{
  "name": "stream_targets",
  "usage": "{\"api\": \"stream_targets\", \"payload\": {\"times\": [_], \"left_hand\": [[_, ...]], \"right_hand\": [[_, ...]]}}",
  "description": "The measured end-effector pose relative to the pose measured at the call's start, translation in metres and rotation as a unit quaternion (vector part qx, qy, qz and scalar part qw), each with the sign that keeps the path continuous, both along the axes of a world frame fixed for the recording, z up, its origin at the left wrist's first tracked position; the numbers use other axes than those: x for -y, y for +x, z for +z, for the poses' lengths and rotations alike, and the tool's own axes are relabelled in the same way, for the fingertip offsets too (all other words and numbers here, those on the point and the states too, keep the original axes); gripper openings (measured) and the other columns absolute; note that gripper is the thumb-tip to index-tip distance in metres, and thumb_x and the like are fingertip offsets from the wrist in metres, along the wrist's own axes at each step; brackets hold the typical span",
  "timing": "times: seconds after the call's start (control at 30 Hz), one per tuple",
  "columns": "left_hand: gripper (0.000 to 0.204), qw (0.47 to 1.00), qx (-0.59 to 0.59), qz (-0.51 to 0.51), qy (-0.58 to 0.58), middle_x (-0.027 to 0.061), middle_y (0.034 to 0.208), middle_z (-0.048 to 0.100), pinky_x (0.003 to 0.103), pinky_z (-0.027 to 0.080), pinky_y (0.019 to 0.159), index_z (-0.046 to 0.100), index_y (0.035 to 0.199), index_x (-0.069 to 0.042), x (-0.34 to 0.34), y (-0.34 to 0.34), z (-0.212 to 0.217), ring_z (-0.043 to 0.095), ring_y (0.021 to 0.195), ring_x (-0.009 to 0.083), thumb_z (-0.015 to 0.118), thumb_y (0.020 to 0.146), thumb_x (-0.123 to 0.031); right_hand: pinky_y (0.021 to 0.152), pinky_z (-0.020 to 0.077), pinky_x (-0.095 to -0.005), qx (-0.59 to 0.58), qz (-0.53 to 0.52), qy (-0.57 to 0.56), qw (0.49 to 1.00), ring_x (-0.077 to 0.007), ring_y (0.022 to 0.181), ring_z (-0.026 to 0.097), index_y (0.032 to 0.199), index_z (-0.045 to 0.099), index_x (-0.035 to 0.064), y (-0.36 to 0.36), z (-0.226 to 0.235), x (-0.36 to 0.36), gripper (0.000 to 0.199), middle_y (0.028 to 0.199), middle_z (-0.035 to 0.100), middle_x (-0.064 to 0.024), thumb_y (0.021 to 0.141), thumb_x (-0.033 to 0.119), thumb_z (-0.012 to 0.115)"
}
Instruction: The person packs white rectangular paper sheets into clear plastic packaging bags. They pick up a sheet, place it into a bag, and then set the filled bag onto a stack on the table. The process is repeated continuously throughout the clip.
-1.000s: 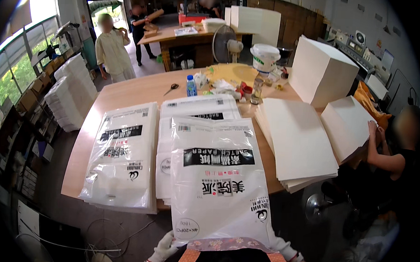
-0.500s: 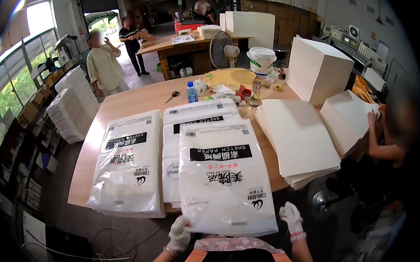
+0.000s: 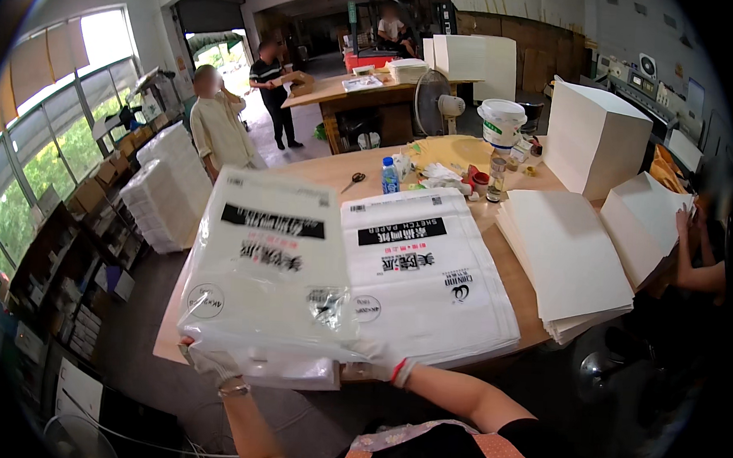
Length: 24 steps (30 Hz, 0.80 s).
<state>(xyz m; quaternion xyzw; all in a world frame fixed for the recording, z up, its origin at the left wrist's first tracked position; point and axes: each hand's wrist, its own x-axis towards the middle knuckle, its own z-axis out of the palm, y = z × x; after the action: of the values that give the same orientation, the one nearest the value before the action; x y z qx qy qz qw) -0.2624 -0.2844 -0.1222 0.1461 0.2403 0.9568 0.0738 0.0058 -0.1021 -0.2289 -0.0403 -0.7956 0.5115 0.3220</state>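
Note:
A clear plastic bag packed with white paper sheets (image 3: 278,262) is in both my hands, above the left stack of similar packed bags (image 3: 293,373). My left hand (image 3: 213,364), in a white glove, grips its near left corner. At the near right corner is my right hand (image 3: 380,365), gloved too; its fingers are blurred and partly covered by the plastic, closed on the edge. To the right lies a pile of printed plastic bags (image 3: 478,318), overlapped by the held bag's right edge.
Beyond are a blue-capped bottle (image 3: 390,176), scissors (image 3: 353,182), a glass jar (image 3: 497,179) and a white bucket (image 3: 502,124). Loose paper (image 3: 568,256) is stacked at right, near a co-worker's hands (image 3: 688,223). A fan (image 3: 431,104) stands behind. Two people stand at far left.
The packed bag has moved from the middle pile leftward over the left stack. Both my hands moved left with it; the right one, apart before, is now at its edge. The view shifted.

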Motion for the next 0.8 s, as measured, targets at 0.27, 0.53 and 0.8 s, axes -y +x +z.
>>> {"api": "stream_targets", "payload": {"times": [0.27,0.53,0.8], "left_hand": [[0.038,0.810,0.079,0.213,-0.541,0.0115,0.118,0.051,0.036,0.041,0.094,0.047,0.121,-0.003,0.043,-0.190,-0.170,0.052,0.106,0.0272,0.051,0.087,-0.018],[0.050,0.670,-0.564,-0.027,-0.482,0.0177,0.135,0.041,0.041,0.037,0.100,0.044,0.129,-0.002,-0.107,0.121,-0.114,0.039,0.123,0.0325,0.058,0.083,-0.015],[0.050,0.521,-0.619,-0.086,-0.581,0.0199,0.128,0.047,0.049,0.032,0.101,0.052,0.120,-0.006,-0.145,0.209,-0.104,0.040,0.121,0.0372,0.065,0.076,-0.026]], "right_hand": [[0.069,0.0481,-0.0269,0.187,-0.018,-0.213,0.959,-0.0125,0.079,0.056,0.104,0.056,0.0001,-0.074,-0.048,0.037,0.023,0.085,0.059,-0.0040,0.090,0.018,0.053],[0.063,0.0480,-0.0431,0.369,-0.349,0.300,0.807,-0.0318,0.080,0.057,0.109,0.054,0.0016,0.220,0.004,-0.072,0.034,0.088,0.058,-0.0126,0.083,0.023,0.048],[0.083,0.0454,-0.0436,0.430,-0.494,0.206,0.727,-0.0343,0.092,0.058,0.137,0.030,0.0028,0.396,0.035,-0.142,0.082,0.097,0.060,-0.0186,0.072,0.034,0.070]]}}
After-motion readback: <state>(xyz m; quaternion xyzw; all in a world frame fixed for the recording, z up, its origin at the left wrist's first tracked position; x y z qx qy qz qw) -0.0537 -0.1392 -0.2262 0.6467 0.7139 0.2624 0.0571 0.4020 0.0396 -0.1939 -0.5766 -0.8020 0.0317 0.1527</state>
